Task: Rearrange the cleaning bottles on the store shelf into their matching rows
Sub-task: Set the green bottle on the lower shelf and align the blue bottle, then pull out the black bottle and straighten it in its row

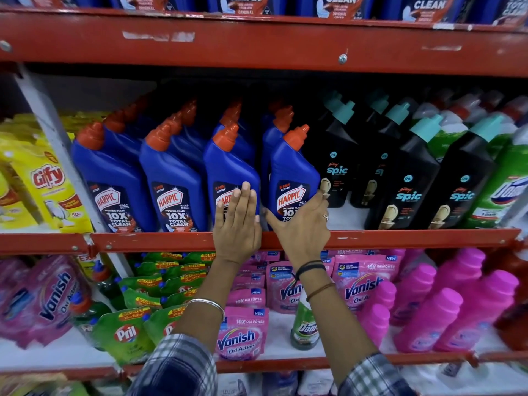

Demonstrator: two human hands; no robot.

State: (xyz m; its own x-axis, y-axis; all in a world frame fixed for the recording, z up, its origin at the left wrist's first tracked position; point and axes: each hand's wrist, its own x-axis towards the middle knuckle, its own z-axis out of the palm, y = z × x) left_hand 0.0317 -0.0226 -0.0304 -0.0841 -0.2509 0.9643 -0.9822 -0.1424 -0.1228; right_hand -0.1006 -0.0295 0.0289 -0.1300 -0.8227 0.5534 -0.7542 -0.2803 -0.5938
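Observation:
Blue Harpic bottles with orange caps stand in rows on the middle shelf (pixel 171 241). My left hand (pixel 238 224) lies flat, fingers together, against the front of the third Harpic bottle (pixel 228 167). My right hand (pixel 303 224) grips the base of the fourth Harpic bottle (pixel 294 172), thumb at its left, fingers round its right side. Black Spic bottles (pixel 414 178) with teal caps stand to the right, and behind them green Domex bottles (pixel 511 178).
Yellow Giffy pouches (pixel 43 178) fill the bay to the left. Below are Pril pouches (pixel 128 330), Vanish pouches (pixel 243 335), pink Vanish bottles (pixel 445 315) and a lone green Domex bottle (pixel 304 324). A red shelf beam (pixel 257 44) runs overhead. A white gap (pixel 348 215) lies beside the fourth Harpic bottle.

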